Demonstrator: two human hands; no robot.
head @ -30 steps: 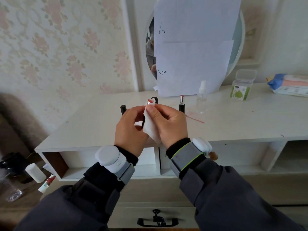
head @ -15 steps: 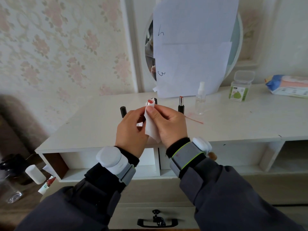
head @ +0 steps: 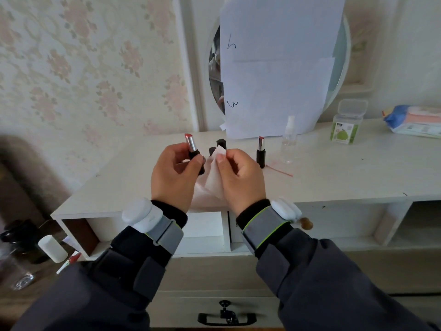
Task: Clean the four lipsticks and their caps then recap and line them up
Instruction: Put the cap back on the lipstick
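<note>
My left hand (head: 175,174) grips an uncapped lipstick (head: 192,146) by its black base, its silver tube and red tip pointing up. My right hand (head: 241,174) pinches a white wipe (head: 214,180) just to the right of it, a small gap between wipe and lipstick. Another uncapped lipstick (head: 260,151) stands upright on the white dresser top (head: 334,177), right of my right hand. Two black caps or tubes (head: 220,144) stand behind the wipe, partly hidden.
A small clear spray bottle (head: 288,139) stands right of the standing lipstick, a red streak (head: 279,170) on the surface by it. A green-labelled box (head: 347,125) and a wipes pack (head: 415,120) lie at the back right. Paper sheets (head: 276,68) cover the round mirror.
The wipe was wrapped around the lipstick tip; now my hands have parted, the left one moving the lipstick left and baring its silver tube, while the right keeps the wipe.
</note>
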